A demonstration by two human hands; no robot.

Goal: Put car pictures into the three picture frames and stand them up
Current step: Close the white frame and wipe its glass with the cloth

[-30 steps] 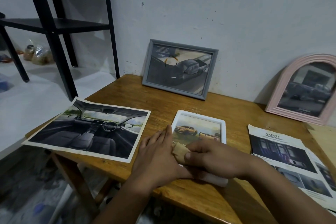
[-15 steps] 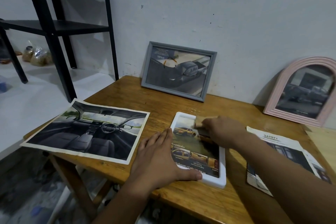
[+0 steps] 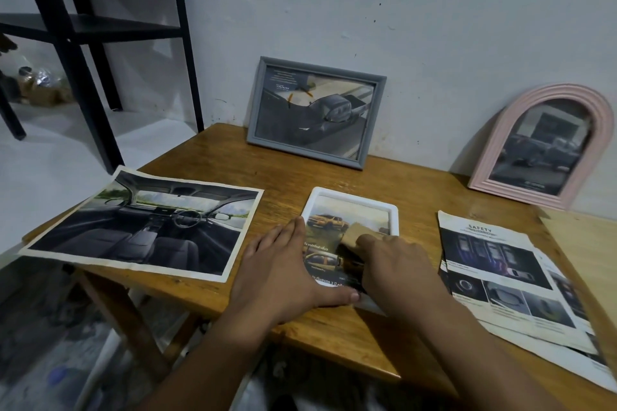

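At the centre of the picture, low down, a white frame (image 3: 350, 210) is laid flat on the wooden counter (image 3: 213, 163), with a car picture (image 3: 329, 237) of orange pickup trucks seen inside it. The left hand (image 3: 280, 274) is spread flat over the frame's left edge and near corner — fingers straight, thumb stretched along the near rim, nothing clasped. The right hand (image 3: 397, 267) is set on the frame's right half, its grip curled on a small tan block (image 3: 354, 233) that is pressed against the picture; what the block is made of cannot be told.

Toward the upper middle, a grey frame (image 3: 317, 112) is stood on the counter and leaned against the pale wall (image 3: 367, 10), a dark pickup picture being held in it. At the right edge, a pink arched frame (image 3: 542, 147) is likewise propped against the wall, with a dim car picture behind its glass.

On the left side of the counter, a large loose print (image 3: 143, 227) of a car interior is laid flat, its near corner hanging past the edge. To the lower right, printed sheets (image 3: 500, 277) headed "SAFETY" are spread out — well apart from the white frame. A black shelf unit (image 3: 76, 27) is seen in the upper left.
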